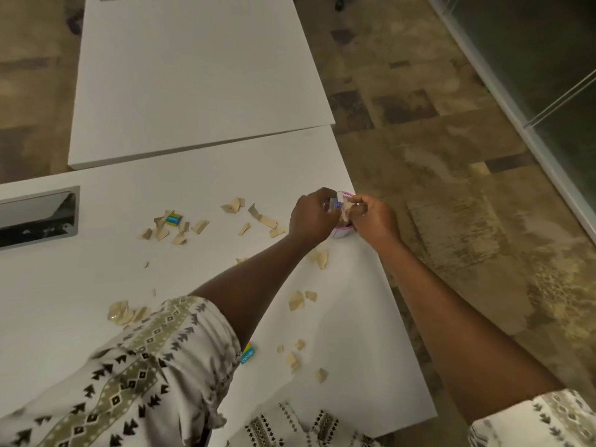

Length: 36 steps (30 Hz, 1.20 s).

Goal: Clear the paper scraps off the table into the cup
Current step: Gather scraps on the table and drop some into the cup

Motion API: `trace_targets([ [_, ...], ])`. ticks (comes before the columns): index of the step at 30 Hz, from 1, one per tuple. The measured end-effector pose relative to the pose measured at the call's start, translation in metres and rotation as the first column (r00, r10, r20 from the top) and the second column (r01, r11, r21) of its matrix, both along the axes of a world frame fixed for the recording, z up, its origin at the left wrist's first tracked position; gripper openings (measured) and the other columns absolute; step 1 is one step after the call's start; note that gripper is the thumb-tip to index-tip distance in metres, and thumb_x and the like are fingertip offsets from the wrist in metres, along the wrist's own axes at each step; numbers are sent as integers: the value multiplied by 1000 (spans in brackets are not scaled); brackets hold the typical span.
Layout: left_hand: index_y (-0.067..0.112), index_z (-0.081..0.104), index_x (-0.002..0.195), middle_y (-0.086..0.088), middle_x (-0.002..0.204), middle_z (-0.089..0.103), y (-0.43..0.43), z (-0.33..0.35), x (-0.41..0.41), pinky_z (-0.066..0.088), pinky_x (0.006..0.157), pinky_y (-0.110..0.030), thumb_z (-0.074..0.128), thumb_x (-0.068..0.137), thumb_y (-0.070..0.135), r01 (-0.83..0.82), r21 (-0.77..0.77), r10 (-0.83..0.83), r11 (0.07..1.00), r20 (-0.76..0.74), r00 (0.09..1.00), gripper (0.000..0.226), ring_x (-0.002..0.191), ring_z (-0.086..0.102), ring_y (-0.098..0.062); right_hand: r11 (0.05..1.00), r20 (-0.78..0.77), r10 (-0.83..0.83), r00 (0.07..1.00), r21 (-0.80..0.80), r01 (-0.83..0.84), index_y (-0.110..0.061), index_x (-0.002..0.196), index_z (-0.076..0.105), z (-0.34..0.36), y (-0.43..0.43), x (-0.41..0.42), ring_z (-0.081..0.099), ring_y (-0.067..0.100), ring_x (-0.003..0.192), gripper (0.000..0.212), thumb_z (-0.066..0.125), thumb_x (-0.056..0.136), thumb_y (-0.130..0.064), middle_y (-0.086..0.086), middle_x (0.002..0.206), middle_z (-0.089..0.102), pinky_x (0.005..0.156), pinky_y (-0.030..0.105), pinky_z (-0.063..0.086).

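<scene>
The white rectangular table (96,285) runs its long axis from seven toward one o'clock, with torn beige paper scraps (180,233) strewn across it. At its far right edge stands the small pink-rimmed cup (342,233), upright, mostly hidden. Above it the left hand (311,216) and right hand (371,219) pinch scraps closed-fingered. A blue card (248,353) at six o'clock carries unreadable writing.

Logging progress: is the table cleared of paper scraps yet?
Not cleared. Many paper scraps lie spread over the table; both hands are at the cup near its far edge.
</scene>
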<state>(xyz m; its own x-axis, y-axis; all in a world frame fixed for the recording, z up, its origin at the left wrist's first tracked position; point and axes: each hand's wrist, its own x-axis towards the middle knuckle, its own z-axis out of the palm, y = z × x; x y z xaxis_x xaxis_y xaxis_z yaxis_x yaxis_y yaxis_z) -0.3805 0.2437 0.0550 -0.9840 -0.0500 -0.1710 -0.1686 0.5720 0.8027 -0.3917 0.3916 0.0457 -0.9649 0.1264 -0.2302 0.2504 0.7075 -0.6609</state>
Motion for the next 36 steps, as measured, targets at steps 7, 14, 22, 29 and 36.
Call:
trace_targets([
  [7,20,63,125,-2,122,68,-13,-5,14,55,82,-34,68,86,23,58,-58,-61,997,-60,996,40,97,65,-24,997,-125,-33,992,62,41,-19,104,69,7,-1,13,63,19,84,19,55,91,-23,2,99,72,58,15,40],
  [14,18,61,120,-4,116,61,-48,-33,94,55,82,-37,65,90,29,122,-180,-117,976,39,992,33,100,61,-20,974,-84,228,970,13,-228,-16,96,71,-3,-17,85,63,15,75,14,59,93,-21,1,90,71,68,21,49],
  [22,22,66,108,2,105,60,-69,-57,215,53,81,-38,60,91,32,380,-197,-333,904,235,913,20,98,58,-17,789,275,589,760,5,-614,-23,104,73,-28,-9,194,66,18,97,24,53,94,-15,1,106,70,87,28,52],
  [29,21,68,104,-1,105,62,-58,-65,260,53,83,-33,56,90,30,623,-158,-535,766,381,754,21,101,59,-19,603,488,702,518,-20,-798,-26,96,74,-45,-9,243,62,20,99,27,51,91,-13,0,108,68,87,31,50],
  [36,17,62,123,-3,120,56,-58,-75,240,50,92,-36,54,94,28,609,-216,-502,763,395,769,32,113,53,-22,613,465,690,555,34,-789,-19,98,73,-60,-29,225,63,25,99,24,50,93,-16,5,108,68,83,31,47],
])
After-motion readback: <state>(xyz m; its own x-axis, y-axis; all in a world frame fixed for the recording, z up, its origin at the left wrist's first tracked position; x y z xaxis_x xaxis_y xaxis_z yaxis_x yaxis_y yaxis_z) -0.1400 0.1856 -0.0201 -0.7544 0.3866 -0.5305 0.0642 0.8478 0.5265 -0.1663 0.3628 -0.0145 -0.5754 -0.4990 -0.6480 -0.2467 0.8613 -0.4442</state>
